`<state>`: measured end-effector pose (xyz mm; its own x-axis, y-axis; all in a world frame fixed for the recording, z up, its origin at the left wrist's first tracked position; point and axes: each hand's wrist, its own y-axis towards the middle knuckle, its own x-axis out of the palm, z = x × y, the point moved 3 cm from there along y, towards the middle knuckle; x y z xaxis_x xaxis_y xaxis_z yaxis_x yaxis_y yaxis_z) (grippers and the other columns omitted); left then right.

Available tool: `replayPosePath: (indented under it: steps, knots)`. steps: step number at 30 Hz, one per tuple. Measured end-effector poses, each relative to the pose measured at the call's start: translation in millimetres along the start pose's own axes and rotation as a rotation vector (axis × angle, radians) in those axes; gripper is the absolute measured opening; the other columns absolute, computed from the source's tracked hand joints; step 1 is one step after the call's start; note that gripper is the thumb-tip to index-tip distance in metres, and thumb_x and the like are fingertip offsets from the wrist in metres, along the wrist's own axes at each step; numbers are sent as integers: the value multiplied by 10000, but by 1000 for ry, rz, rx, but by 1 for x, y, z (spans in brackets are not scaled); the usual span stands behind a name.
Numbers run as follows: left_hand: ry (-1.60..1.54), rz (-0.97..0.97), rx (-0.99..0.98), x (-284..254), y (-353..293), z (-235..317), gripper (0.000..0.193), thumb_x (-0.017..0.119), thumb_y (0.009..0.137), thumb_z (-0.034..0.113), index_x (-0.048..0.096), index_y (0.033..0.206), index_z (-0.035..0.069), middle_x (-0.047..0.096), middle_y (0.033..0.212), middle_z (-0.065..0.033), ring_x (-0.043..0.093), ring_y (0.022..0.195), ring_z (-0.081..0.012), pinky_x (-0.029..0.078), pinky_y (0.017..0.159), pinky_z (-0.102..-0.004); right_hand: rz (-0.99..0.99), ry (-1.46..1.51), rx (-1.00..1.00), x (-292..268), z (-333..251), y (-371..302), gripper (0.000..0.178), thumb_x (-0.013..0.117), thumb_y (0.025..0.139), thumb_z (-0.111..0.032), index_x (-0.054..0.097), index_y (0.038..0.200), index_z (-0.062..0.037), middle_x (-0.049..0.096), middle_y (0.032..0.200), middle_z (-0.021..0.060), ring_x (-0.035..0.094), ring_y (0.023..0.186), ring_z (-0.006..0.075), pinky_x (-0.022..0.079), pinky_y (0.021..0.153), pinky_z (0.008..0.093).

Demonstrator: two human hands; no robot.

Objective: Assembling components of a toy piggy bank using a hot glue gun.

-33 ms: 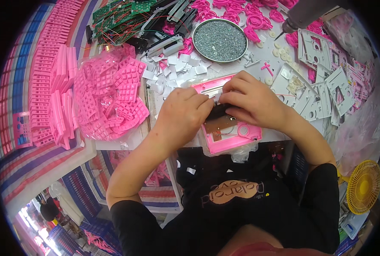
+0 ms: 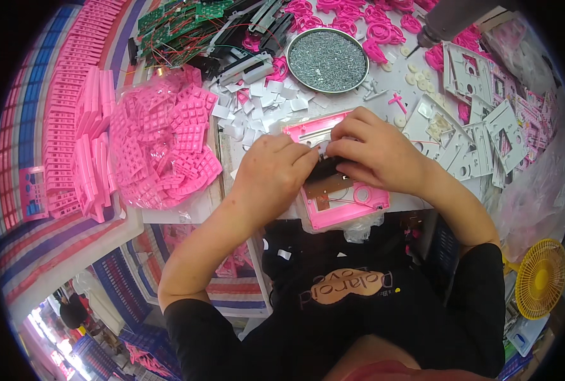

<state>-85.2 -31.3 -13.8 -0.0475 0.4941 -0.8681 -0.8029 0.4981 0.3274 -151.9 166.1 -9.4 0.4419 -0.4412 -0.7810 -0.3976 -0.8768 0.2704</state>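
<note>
Basically, the desk (image 2: 412, 202) spreads out around a pink casing (image 2: 351, 216), which lies at its front edge. Left of the casing sits a heap of pink keypads (image 2: 187, 136); beyond the casing stands a round tray (image 2: 328, 91) of small metal pieces. Over the casing, the left hand (image 2: 273, 168) and right hand (image 2: 378, 152) come together, fingers curled at a black part (image 2: 324, 169); whether either actually grips it, I cannot tell. Within the casing shows a brown board (image 2: 329, 186).

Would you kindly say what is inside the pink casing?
A brown board and a pink ring show inside the pink casing; whatever lies beneath the left hand, right hand and black part is hidden.
</note>
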Motion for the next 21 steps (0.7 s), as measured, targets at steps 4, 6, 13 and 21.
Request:
replayPosePath:
  steps: [4, 6, 13, 21]
  knots:
    - [-273, 14, -252, 7, -3, -3, 112, 737, 869, 101, 722, 956, 33, 705, 872, -89, 659, 790, -260, 507, 714, -383, -26, -45, -22, 1, -4, 1, 359, 780, 758, -89, 664, 1097, -77, 609, 1084, 81, 561, 1044, 318, 517, 862, 409]
    - [-376, -20, -383, 9, -1, -7, 119, 740, 880, 113, 719, 933, 8, 707, 856, -107, 667, 760, -251, 517, 693, -368, -21, -76, -27, 3, -5, 1, 361, 777, 753, -87, 664, 1095, -73, 609, 1083, 83, 561, 1043, 317, 518, 864, 407]
    - [-451, -101, -453, 11, 13, -10, 153, 723, 892, 117, 721, 955, -22, 700, 822, -124, 657, 685, -205, 529, 661, -329, -20, -267, 52, 7, -24, -4, 331, 727, 755, -133, 661, 1069, -46, 610, 1050, 88, 568, 1021, 294, 515, 861, 390]
    - [-451, -161, -485, 10, 27, -11, 175, 725, 858, 139, 711, 938, -15, 694, 821, -130, 653, 709, -220, 521, 665, -339, -113, -400, 107, 3, -43, -2, 405, 742, 768, -165, 652, 1108, 35, 633, 1077, 110, 579, 1049, 289, 512, 876, 368]
